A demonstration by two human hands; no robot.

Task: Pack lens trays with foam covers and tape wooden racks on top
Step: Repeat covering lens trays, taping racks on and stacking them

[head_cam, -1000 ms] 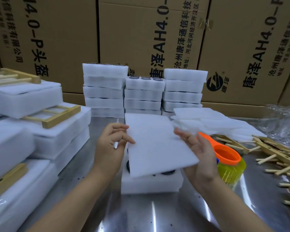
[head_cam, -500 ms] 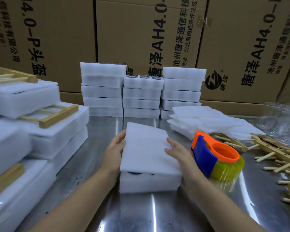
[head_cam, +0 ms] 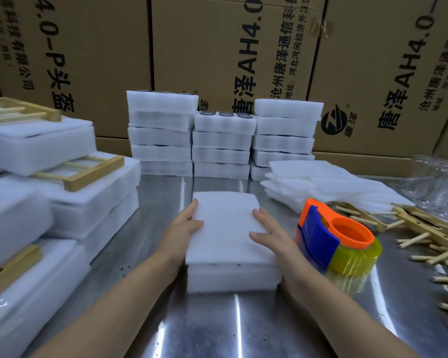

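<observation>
Printed cardboard boxes [head_cam: 217, 47] stand behind the steel table [head_cam: 217, 332]; something clear, perhaps glassware [head_cam: 440, 182], sits far right.

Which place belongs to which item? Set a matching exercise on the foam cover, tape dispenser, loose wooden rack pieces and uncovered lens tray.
Items:
1 foam cover
2 tape dispenser
3 loose wooden rack pieces
4 uncovered lens tray

Places:
A far right of the table
B atop the middle rear stack
C on the front tray, between left hand and right hand
D just right of the right hand

Pairs: 1-C, 2-D, 3-A, 4-B
</observation>
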